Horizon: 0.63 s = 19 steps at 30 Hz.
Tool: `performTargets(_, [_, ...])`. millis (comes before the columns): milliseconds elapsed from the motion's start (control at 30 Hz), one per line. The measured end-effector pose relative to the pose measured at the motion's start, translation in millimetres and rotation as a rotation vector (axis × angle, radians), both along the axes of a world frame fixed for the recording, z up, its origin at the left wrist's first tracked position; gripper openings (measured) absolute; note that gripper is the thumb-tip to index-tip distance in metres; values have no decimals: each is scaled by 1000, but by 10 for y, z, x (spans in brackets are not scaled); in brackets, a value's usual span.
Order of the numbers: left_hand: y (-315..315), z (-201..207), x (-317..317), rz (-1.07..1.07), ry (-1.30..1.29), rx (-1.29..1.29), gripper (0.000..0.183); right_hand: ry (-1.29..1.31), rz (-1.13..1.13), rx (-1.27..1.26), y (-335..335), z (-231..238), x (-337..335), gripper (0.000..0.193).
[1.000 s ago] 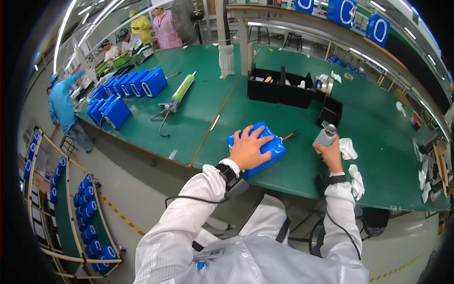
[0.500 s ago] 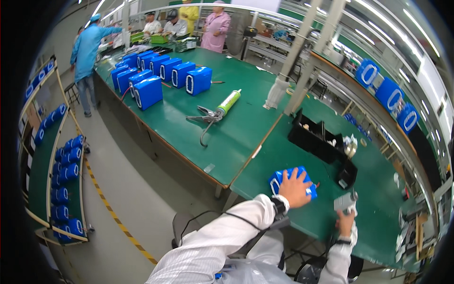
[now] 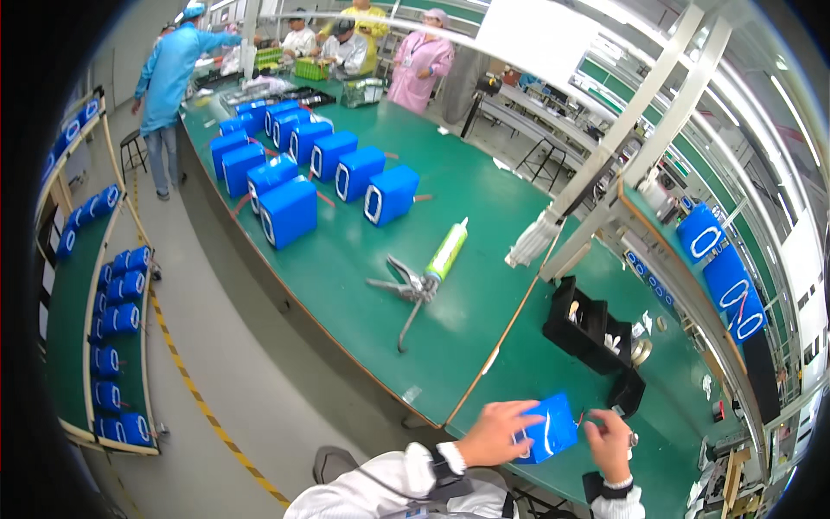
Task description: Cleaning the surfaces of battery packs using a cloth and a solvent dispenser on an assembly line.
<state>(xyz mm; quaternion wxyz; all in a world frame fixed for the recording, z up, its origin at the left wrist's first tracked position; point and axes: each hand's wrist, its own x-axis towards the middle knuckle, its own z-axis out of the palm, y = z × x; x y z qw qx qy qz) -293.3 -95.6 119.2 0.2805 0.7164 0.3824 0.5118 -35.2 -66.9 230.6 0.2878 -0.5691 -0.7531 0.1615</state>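
A blue shrink-wrapped battery pack (image 3: 555, 426) is tilted at the near edge of the green table, a shiny strip across its upper face. My left hand (image 3: 497, 435) grips its left side, thumb and fingers spread over the corner. At the pack's right side, my right hand (image 3: 612, 443) is raised with bent fingers, thumb and forefinger slightly apart. A short red wire (image 3: 579, 419) comes out of the pack close to those fingertips. Behind my right hand a small metallic thing shows in part, too hidden to name.
A caulking gun (image 3: 432, 275) with a green cartridge lies on the table (image 3: 484, 346). Rows of blue battery packs (image 3: 290, 213) stand farther left. Black bins (image 3: 588, 329) with small parts sit beyond my hands. A post (image 3: 596, 216) rises at the right; several people work at the far end.
The grey, roughly cylindrical tool has left my right hand, which has moved next to the pack. My left hand has shifted from the pack's top to its left side, and the pack is now tilted.
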Motion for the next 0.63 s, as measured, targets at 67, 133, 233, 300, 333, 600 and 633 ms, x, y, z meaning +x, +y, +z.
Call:
performTargets(67, [-290, 136, -615, 201, -21, -104, 47, -156, 255, 25, 111, 301, -614, 26])
performTargets(133, [-684, 351, -1314, 336, -190, -401, 50, -245, 552, 41, 97, 599, -1360, 28])
performTargets(233, [-1396, 111, -2279, 738, 163, -462, 50, -274, 889, 4, -280, 924, -2637, 30])
performTargets(300, [-1925, 65, -2883, 892, 239, -596, 52, -226, 1151, -40, -757, 1113, -3460, 30])
performTargets(333, [-2135, 290, -3146, 915, 408, -751, 53, -189, 1280, -23, -1026, 1156, -3796, 30])
performTargets(600, [-4408, 584, -4324, 1338, 878, -1246, 36, 193, 2203, -25, -3581, 1560, -5471, 39])
performTargets(633, [-4783, 365, -4245, 1469, 1011, -1208, 22, 233, 2298, -55, -3954, 1672, -5566, 42])
